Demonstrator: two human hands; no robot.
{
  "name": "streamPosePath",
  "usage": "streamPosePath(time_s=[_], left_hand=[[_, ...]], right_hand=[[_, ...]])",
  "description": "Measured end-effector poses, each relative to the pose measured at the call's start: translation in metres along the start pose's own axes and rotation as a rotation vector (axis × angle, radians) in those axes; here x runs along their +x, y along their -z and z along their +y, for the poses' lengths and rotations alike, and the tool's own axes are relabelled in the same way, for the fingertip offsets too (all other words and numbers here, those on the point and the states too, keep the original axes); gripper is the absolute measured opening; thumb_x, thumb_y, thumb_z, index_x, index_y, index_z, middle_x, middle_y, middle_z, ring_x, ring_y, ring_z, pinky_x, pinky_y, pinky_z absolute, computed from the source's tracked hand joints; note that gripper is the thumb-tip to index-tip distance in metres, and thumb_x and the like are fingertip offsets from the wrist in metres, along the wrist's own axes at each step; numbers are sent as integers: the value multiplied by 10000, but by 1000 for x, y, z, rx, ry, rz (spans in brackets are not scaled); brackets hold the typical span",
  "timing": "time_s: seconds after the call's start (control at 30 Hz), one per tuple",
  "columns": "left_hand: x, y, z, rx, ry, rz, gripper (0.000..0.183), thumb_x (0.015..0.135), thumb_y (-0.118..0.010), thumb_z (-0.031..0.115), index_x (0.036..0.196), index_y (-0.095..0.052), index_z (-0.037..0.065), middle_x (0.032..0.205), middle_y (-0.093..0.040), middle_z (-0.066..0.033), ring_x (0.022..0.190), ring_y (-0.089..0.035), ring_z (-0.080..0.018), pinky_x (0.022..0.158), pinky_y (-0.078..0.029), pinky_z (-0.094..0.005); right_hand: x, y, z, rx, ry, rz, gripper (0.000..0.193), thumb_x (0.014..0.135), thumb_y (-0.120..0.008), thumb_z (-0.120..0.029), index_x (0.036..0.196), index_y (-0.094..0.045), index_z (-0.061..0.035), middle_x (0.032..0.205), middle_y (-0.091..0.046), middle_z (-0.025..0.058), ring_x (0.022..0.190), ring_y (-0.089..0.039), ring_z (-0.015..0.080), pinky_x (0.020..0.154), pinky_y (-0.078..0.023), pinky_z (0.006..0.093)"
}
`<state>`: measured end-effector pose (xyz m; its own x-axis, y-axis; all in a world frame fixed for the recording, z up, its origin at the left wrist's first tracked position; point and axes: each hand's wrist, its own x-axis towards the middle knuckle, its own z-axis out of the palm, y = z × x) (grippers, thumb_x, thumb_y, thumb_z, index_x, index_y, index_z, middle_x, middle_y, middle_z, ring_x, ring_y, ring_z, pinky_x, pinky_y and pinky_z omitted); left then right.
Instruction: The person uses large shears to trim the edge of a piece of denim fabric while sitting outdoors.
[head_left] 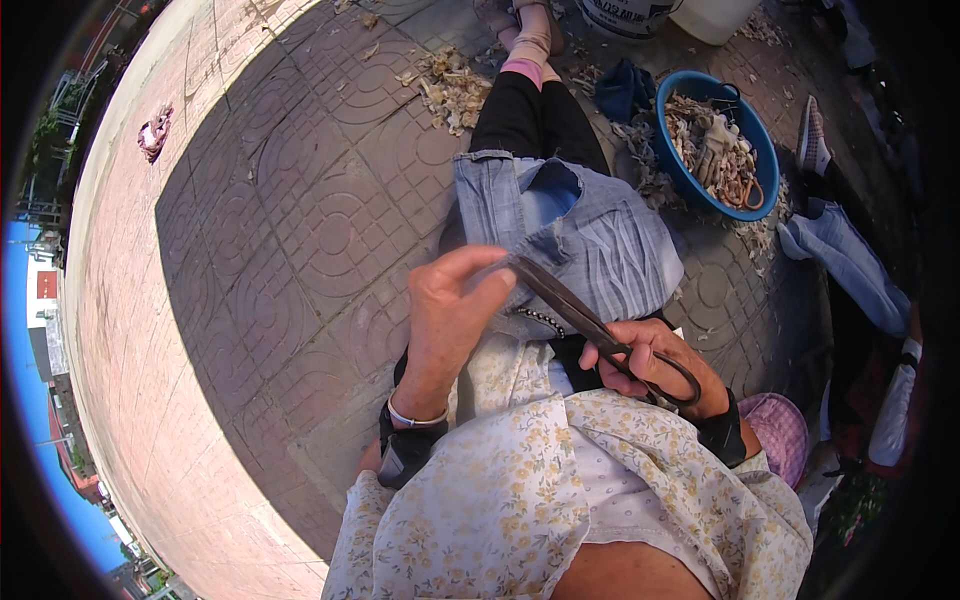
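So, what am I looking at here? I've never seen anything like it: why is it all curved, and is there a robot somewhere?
There's no robot here, just a person using two bare hands. The single picture comes from a camera worn on the person's head, looking down; its very wide fisheye lens makes straight edges bend. So left in the picture is the person's left.

The right hand holds dark scissors by the handles. The left hand has its fingers at the blade tips; whether they pinch anything is unclear.

Denim cloth lies across the person's lap. Beyond it, pale scraps lie on the paved ground, and a blue basin holds more.
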<state>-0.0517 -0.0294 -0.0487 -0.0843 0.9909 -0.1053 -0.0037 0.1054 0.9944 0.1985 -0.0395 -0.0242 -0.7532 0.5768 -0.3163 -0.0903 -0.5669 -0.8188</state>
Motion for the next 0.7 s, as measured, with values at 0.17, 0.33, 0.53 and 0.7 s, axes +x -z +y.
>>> streamPosePath(time_s=[0.17,0.33,0.53,0.7], left_hand=[[0,-1,1,10,14,0,135,822,-620,-34,949,-657,-61,858,-671,-47,748,-601,-60,695,-482,-192],[1,-2,4,64,-32,2,129,819,-629,-23,938,-665,-55,841,-659,-25,733,-577,-50,668,-460,-186],[0,-4,9,143,-83,6,100,794,-635,-34,883,-680,-50,775,-633,1,691,-539,-41,617,-419,-184],[1,-7,10,209,-126,-5,78,779,-635,-44,843,-679,-50,740,-623,-2,670,-526,-41,599,-410,-194]], right_hand=[[0,0,-1,-3,-8,2,503,941,-505,-484,1056,-582,-1,646,-449,-26,548,-347,32,494,-242,198],[-1,-1,-3,6,-5,7,489,947,-502,-470,1054,-581,2,644,-448,-29,548,-348,32,497,-241,197],[0,0,-1,-9,-7,35,438,948,-531,-428,1027,-604,-4,620,-450,-45,550,-368,29,492,-255,200],[4,9,13,-301,56,120,414,929,-572,-419,969,-632,-11,632,-494,-36,571,-409,33,491,-299,218]])
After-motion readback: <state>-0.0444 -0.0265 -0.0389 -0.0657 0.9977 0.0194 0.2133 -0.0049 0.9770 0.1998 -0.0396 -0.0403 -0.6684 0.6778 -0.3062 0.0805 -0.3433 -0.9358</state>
